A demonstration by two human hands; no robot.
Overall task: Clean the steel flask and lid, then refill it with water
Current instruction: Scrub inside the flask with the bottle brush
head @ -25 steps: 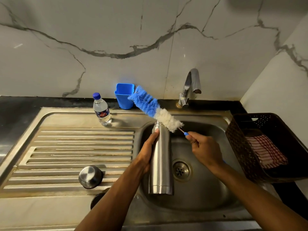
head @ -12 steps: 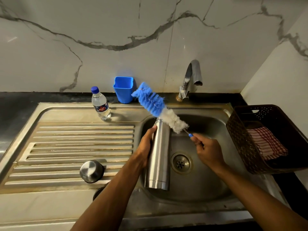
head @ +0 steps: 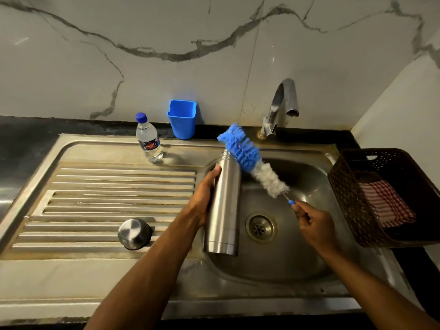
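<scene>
My left hand (head: 202, 198) grips the tall steel flask (head: 223, 206) by its side, holding it over the sink basin (head: 297, 258) with its open mouth pointing away from me. In my right hand (head: 314, 225) I hold the thin handle of a bottle brush (head: 252, 163) with blue and white bristles. The brush lies slanted across the right of the flask's neck, its blue tip just beyond the mouth. The steel lid (head: 134, 233) sits on the ribbed drainboard (head: 95, 198) to the left.
A small plastic water bottle (head: 148, 139) and a blue plastic cup (head: 182, 119) stand behind the drainboard. The tap (head: 281, 106) rises behind the basin, with no water running. At the right a dark basket (head: 352, 210) holds a red checked cloth (head: 385, 203).
The brush has come to the right and lower, from across the flask's mouth to alongside its neck. My right hand has drawn back with it. The flask stays in my left hand.
</scene>
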